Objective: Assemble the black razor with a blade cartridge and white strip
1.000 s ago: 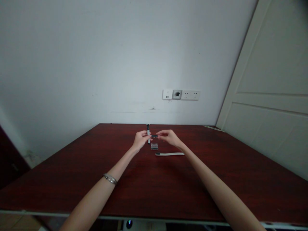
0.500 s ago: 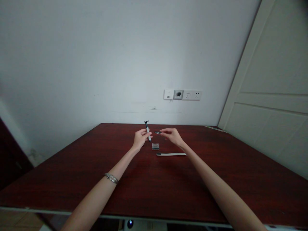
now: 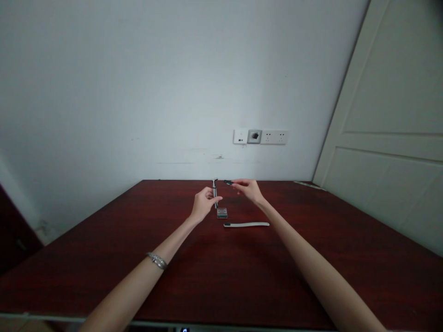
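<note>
Left hand (image 3: 204, 203): thumb and fingers closed on a slim grey-and-black handle (image 3: 215, 190), near center of frame, roughly upright, top end forked or angled, too small to tell. Right hand (image 3: 249, 190): fingertips pinching one end of a small dark piece (image 3: 228, 182), just right of the handle's top, a gap between them. Both parts look lifted off the desk (image 3: 173, 286).

On the desk: small clear-topped case (image 3: 222, 213) just below the left fingertips; pale strip with dark end (image 3: 246, 224) lower, right of center, lying flat.

Handling, my judgement: hold the handle steady low on its shaft, top end free and in sight. Let the right hand do the fine turning; pinch the piece by its ends, light grip, since edges might be sharp. Stay low over the desk so a slip drops short. Mind the case underneath.
</note>
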`<state>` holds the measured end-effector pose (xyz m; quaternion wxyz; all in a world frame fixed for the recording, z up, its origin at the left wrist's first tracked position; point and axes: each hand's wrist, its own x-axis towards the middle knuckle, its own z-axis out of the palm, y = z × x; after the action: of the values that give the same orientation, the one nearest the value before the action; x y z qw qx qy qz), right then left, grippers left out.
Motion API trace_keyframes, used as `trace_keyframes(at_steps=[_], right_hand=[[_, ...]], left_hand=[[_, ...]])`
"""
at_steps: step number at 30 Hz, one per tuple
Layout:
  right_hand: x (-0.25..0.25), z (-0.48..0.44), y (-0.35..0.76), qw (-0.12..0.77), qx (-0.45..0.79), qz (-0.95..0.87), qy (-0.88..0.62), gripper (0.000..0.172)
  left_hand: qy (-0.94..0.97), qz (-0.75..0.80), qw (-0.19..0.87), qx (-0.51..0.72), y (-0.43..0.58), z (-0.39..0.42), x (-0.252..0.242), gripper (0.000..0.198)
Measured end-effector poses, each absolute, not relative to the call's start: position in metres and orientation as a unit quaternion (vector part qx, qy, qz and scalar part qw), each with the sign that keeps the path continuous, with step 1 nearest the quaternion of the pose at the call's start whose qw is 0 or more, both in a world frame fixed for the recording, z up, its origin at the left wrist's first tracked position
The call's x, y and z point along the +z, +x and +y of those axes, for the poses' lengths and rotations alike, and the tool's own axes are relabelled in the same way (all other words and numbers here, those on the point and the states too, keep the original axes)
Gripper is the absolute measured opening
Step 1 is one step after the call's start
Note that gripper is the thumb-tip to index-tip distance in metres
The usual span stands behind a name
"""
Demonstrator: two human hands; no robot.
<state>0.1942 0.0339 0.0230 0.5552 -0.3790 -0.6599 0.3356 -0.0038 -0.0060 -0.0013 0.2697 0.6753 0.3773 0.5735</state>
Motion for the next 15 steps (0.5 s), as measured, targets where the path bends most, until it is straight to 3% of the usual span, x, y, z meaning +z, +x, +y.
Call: trace_keyframes(at_steps=[8,15], right_hand=[[0.037,0.031,0.193,0.551,0.331,-0.674,-0.364,0.035],[0.043,0.023,0.192,0.526,0.334,-0.691,-0.367,0.036]], left_hand=[[0.697,0.417,0.174,0.557,0.004,-0.017,-0.002,0.031],[0.708,0.424,0.156,0.543,0.009,-0.022,-0.008,0.032]])
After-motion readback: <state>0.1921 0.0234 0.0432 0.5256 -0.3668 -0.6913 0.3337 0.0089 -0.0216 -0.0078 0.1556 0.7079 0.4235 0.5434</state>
